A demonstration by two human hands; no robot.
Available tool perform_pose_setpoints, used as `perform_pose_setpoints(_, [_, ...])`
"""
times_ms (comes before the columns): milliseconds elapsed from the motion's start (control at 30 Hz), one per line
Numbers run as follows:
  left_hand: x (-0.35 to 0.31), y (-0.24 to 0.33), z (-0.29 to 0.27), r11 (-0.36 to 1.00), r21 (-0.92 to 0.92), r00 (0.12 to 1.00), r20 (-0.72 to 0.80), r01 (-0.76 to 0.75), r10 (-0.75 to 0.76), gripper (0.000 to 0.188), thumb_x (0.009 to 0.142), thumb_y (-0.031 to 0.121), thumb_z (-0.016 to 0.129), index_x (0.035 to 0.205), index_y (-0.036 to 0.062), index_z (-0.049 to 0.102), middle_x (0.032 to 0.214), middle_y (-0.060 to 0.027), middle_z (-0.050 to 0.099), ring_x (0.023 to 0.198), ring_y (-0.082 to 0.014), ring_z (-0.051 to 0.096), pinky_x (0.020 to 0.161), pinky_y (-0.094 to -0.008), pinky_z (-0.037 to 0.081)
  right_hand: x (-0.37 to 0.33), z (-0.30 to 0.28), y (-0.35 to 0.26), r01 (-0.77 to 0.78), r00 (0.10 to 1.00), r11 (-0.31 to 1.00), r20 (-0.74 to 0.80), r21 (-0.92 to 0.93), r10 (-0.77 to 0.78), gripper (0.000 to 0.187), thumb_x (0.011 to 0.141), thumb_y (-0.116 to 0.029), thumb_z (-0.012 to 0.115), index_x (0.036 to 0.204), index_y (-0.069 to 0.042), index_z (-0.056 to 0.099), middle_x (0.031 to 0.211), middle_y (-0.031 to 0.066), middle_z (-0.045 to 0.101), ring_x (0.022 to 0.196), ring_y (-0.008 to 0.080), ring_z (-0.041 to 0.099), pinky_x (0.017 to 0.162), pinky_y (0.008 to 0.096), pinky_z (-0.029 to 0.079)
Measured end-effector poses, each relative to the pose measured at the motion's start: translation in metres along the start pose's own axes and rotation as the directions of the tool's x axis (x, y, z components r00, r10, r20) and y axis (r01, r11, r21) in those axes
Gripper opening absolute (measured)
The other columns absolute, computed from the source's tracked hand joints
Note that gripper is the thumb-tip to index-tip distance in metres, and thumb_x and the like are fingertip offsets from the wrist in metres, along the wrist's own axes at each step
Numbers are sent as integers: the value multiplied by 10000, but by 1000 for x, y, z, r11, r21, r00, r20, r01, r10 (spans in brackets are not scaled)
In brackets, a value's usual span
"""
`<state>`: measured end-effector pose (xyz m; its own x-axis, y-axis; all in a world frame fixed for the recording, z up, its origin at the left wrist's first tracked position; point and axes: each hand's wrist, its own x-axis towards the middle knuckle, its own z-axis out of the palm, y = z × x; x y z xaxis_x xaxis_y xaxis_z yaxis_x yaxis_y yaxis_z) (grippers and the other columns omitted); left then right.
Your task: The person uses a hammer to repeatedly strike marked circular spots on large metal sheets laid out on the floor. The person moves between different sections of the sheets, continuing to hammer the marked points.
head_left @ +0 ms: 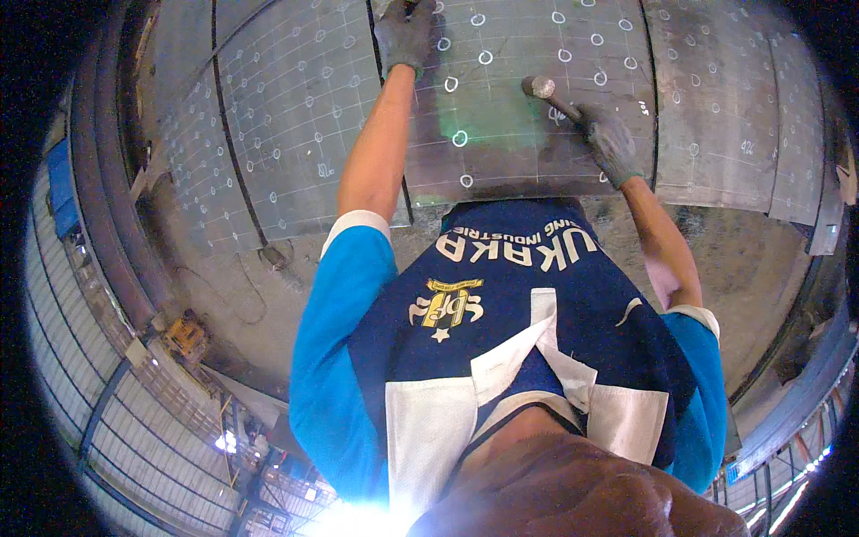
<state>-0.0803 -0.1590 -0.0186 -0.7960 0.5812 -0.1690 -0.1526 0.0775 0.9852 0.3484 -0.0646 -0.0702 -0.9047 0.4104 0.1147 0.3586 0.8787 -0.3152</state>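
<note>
Before me lies a grey metal plate (501,166) marked with chalk grid lines and several white chalk circles, with a greenish patch in its middle. My right hand (610,148), in a grey glove, is closed around the handle of a hammer (542,88). The hammer's worn, rounded head points left, over the plate. My left hand (404,38), also gloved, is at the far edge of the view, by the plate's left seam. Its fingers are curled together near a small dark thing that I cannot make out.
Another chalk-marked plate (300,116) lies to the left, and one more (716,134) to the right, with dark gaps between them. A long steel beam (107,179) runs along the far left. A yellow object (186,336) sits on the floor at lower left.
</note>
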Motion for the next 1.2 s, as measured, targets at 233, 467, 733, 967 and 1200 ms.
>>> perform_pose_setpoints(233, [6, 8, 8, 953, 274, 991, 1, -128, 132, 90, 983, 147, 641, 951, 63, 643, 783, -27, 633, 591, -121, 555, 532, -291, 457, -7, 7, 10, -15, 1000, 999, 1, -50, 16, 351, 960, -185, 580, 1290, -90, 653, 1163, 191, 700, 1044, 403, 662, 861, 506, 507])
perform_pose_setpoints(467, [-2, 19, 10, 922, 347, 984, 14, -173, 179, 88, 997, 141, 615, 963, 60, 619, 761, -35, 621, 597, -123, 557, 531, -312, 471, -14, 16, 13, 15, 999, 997, 39, -78, -12, 336, 975, -179, 564, 1292, -99, 640, 1131, 181, 694, 1010, 391, 669, 834, 493, 514])
perform_pose_setpoints(733, [1, 17, 9, 989, 147, 999, 44, -25, 19, 69, 990, 131, 613, 943, 81, 612, 731, -25, 604, 576, -119, 551, 514, -308, 467, -15, 7, 7, 17, 1000, 999, -21, -33, -18, 404, 1033, -238, 374, 1318, -123, 635, 1195, 177, 691, 1066, 417, 645, 928, 533, 472])
perform_pose_setpoints(967, [-5, 27, 14, 984, 180, 1000, -22, 2, 2, 67, 982, 130, 621, 973, 63, 622, 759, -41, 625, 580, -124, 557, 517, -310, 472, 28, -53, -27, -129, 969, 991, 215, 39, 118, 331, 985, -223, 544, 1255, -83, 673, 1140, 187, 703, 1034, 398, 662, 886, 505, 500])
perform_pose_setpoints(1200, [-12, 43, 21, 919, 391, 997, -32, -53, 71, 100, 995, 142, 616, 1010, 44, 631, 795, -41, 646, 649, -139, 580, 579, -314, 491, 37, -61, -35, -129, 979, 986, 174, 108, 109, 316, 976, -208, 594, 1252, -71, 667, 1106, 192, 706, 980, 396, 679, 826, 506, 513])
